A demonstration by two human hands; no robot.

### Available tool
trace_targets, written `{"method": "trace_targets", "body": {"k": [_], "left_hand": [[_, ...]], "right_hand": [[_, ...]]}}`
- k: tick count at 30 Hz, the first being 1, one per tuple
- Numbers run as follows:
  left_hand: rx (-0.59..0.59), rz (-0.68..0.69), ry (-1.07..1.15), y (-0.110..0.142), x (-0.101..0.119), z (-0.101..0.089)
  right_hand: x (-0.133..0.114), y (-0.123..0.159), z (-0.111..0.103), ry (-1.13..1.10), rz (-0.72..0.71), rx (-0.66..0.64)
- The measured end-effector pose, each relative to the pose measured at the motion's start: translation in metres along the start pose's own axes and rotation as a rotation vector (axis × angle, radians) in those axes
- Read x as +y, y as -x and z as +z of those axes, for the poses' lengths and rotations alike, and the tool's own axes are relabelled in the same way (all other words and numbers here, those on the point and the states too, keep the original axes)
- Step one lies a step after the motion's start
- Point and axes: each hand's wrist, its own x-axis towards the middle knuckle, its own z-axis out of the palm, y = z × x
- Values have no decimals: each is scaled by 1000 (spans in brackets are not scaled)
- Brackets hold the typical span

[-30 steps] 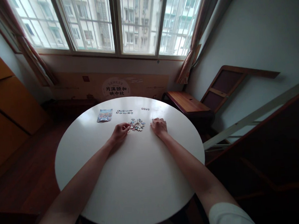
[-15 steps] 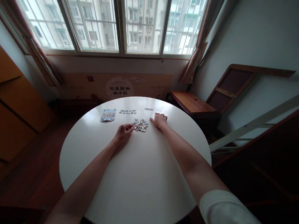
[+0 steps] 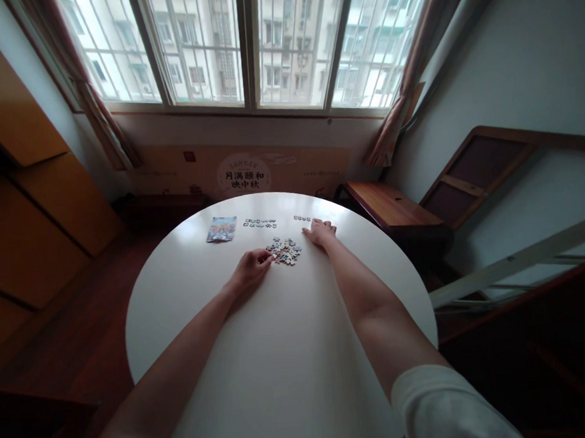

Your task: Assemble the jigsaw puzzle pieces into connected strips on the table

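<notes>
A loose pile of jigsaw pieces (image 3: pixel 285 251) lies on the white round table (image 3: pixel 282 353). At the pile's left edge my left hand (image 3: pixel 254 265) has its thumb and fingers pinched together on a jigsaw piece, mostly hidden by the fingertips. Beyond the pile to the right, my right hand (image 3: pixel 320 232) rests low over the table, thumb stretched out to the left and apart from the bent fingers. Its index fingertip is at the right end of a short row of jigsaw pieces (image 3: pixel 302 218). Two longer rows of pieces (image 3: pixel 259 223) lie farther left.
A picture card or packet (image 3: pixel 222 228) lies left of the rows. Behind the table are a window (image 3: pixel 290 45) and a printed banner (image 3: pixel 169 167). A wooden bench (image 3: pixel 386 202) stands at the back right, and wooden cabinets (image 3: pixel 57 222) at the left.
My view has shifted, so the whole scene sits farther right and slightly lower. My right hand is now closer to the short row's end. The left hand stays pinched beside the pile.
</notes>
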Motion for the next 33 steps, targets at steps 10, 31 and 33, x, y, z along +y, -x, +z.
{"method": "trace_targets", "body": {"k": [10, 31, 33], "left_hand": [[-3, -9, 16, 1, 0, 0], [201, -33, -335, -1, 7, -10], [181, -44, -362, 0, 10, -11]], "right_hand": [[4, 3, 3, -10, -52, 57], [-3, 83, -21, -92, -390, 263], [-11, 92, -14, -142, -405, 270]]}}
